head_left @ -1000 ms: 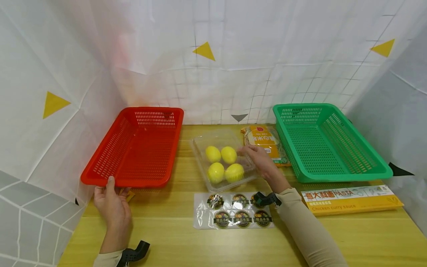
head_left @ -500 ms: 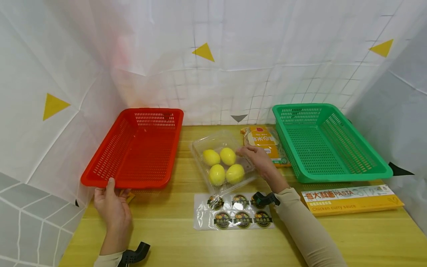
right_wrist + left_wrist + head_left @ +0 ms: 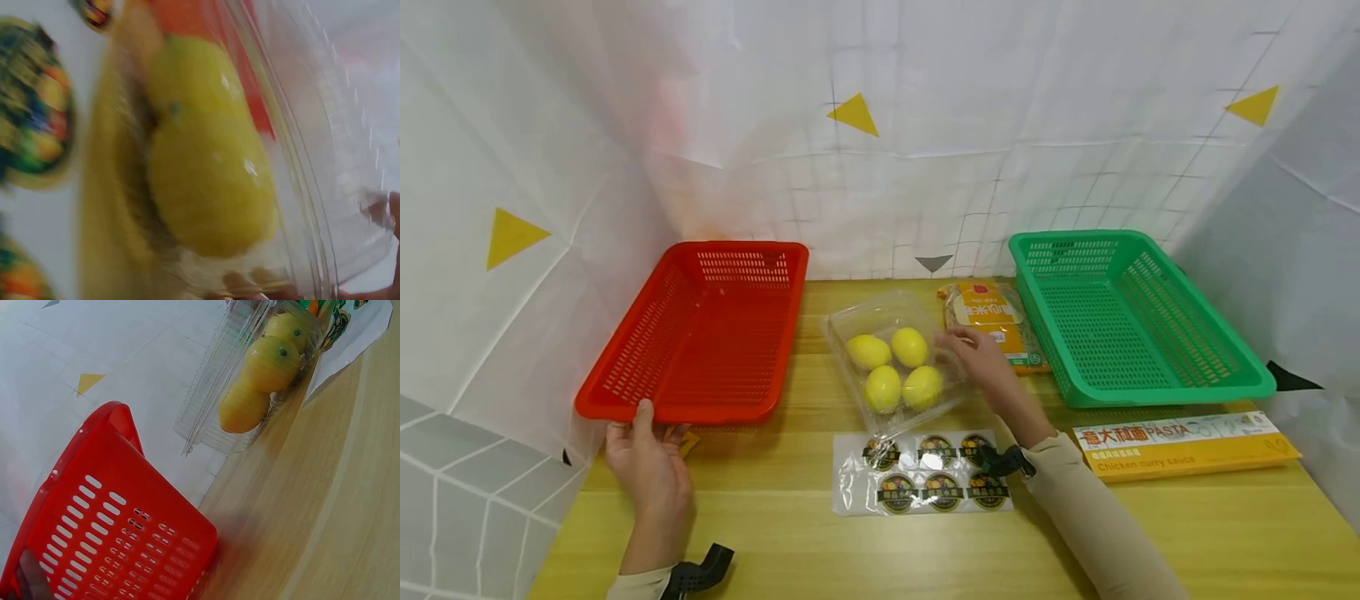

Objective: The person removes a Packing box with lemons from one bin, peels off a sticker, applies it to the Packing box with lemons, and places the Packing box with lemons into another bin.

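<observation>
At the left, my left hand (image 3: 651, 471) grips the front rim of a red plastic basket (image 3: 718, 412), thumb on top and fingers beneath. The left wrist view shows fingers (image 3: 34, 578) against its slotted side. My right hand (image 3: 992, 371) holds the right side of a clear plastic box (image 3: 876, 312) with several yellow lemons (image 3: 869, 352) inside. In the right wrist view, fingertips (image 3: 237, 284) show through the box's lower wall. The box is tilted, close over the table.
A sheet of round fruit labels (image 3: 847, 479) lies in front of the box. Behind the right hand is an orange noodle bag (image 3: 992, 310), beside a green basket (image 3: 1165, 395). A yellow pasta box (image 3: 1187, 454) lies front right. White sheeting (image 3: 940, 192) closes off the back.
The lemons have rolled about in the clear box, the back left one shifting left onto its side. Both hands keep their holds, with the red basket staying in place.
</observation>
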Tool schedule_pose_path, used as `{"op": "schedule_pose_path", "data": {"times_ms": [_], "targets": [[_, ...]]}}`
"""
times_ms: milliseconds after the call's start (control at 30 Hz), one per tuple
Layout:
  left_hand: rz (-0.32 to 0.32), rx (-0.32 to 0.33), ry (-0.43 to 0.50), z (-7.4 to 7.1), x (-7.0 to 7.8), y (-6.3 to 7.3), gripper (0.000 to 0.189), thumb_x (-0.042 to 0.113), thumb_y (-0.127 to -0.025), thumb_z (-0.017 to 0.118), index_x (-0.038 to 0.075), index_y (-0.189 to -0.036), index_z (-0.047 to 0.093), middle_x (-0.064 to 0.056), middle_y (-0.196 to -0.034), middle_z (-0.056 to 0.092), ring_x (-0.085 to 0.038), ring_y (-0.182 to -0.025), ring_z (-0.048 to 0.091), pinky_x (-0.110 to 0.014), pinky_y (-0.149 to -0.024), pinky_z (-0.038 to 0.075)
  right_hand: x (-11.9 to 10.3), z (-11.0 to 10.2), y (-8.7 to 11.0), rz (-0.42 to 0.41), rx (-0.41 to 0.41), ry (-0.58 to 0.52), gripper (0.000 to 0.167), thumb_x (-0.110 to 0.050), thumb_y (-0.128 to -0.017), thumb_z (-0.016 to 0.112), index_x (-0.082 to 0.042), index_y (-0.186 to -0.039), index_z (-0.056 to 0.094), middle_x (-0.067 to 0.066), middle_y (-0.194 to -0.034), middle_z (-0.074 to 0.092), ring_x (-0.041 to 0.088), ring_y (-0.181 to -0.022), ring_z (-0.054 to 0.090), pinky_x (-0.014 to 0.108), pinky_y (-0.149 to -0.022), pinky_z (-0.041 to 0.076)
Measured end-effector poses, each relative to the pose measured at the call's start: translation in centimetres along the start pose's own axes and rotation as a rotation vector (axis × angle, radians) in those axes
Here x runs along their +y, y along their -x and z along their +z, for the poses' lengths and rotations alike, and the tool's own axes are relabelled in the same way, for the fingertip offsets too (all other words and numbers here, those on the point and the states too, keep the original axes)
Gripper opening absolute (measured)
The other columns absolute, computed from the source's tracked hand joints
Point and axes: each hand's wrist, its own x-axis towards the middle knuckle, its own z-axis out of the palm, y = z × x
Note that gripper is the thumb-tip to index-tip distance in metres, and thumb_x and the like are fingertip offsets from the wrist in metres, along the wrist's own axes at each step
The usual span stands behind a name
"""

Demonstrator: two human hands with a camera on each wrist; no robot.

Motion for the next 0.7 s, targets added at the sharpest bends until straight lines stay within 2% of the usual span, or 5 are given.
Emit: {"op": "schedule_pose_path", "data": {"times_ms": [167, 300, 500, 600, 700], "targets": [[0.000, 0.000, -0.015, 0.1, 0.2, -0.1, 0.053, 0.005, -0.100, 0.070, -0.010, -0.145, 0.046, -0.021, -0.128, 0.056, -0.026, -0.083, 0.067, -0.033, -0.055, 0.059, 0.7, 0.4, 1.7, -0.042, -0.011, 0.002, 0.069, -0.039, -0.105, 0.064, 0.001, -0.156, 0.038, 0.025, -0.148, 0.052, 0.038, -0.134, 0.053, 0.053, -0.108, 0.044], [-0.015, 0.022, -0.028, 0.2, 0.2, 0.0, 0.051, 0.004, -0.100, 0.068, -0.008, -0.145, 0.046, -0.020, -0.128, 0.057, -0.026, -0.083, 0.067, -0.033, -0.054, 0.059, 1.5, 0.3, 2.9, -0.031, -0.010, 0.060, 0.074, -0.043, -0.104, 0.065, -0.004, -0.159, 0.035, 0.025, -0.147, 0.053, 0.039, -0.130, 0.054, 0.055, -0.099, 0.049], [-0.025, 0.026, -0.058, 0.2, 0.3, 0.1, 0.056, 0.009, -0.099, 0.072, -0.007, -0.146, 0.046, -0.019, -0.130, 0.057, -0.025, -0.085, 0.067, -0.032, -0.056, 0.059, 2.1, 0.3, 4.2, -0.009, 0.002, 0.077, 0.085, -0.050, -0.102, 0.064, -0.002, -0.162, 0.028, 0.023, -0.163, 0.031, 0.043, -0.147, 0.032, 0.058, -0.109, 0.041], [-0.026, 0.019, -0.064, 0.2, 0.3, 0.1, 0.058, 0.011, -0.099, 0.072, -0.006, -0.147, 0.045, -0.020, -0.134, 0.055, -0.025, -0.089, 0.068, -0.032, -0.058, 0.060, 2.2, 0.8, 4.5, -0.019, 0.023, 0.026, 0.079, -0.045, -0.103, 0.065, -0.001, -0.159, 0.033, 0.024, -0.155, 0.044, 0.041, -0.137, 0.046, 0.054, -0.104, 0.046], [-0.024, 0.016, -0.063, 0.2, 0.4, 0.1, 0.058, 0.011, -0.099, 0.072, -0.006, -0.148, 0.045, -0.020, -0.136, 0.055, -0.026, -0.091, 0.068, -0.032, -0.058, 0.060, 2.3, 1.3, 4.5, -0.018, 0.055, -0.015, 0.066, -0.038, -0.103, 0.066, 0.000, -0.152, 0.043, 0.021, -0.142, 0.057, 0.035, -0.117, 0.059, 0.046, -0.089, 0.052]]}}
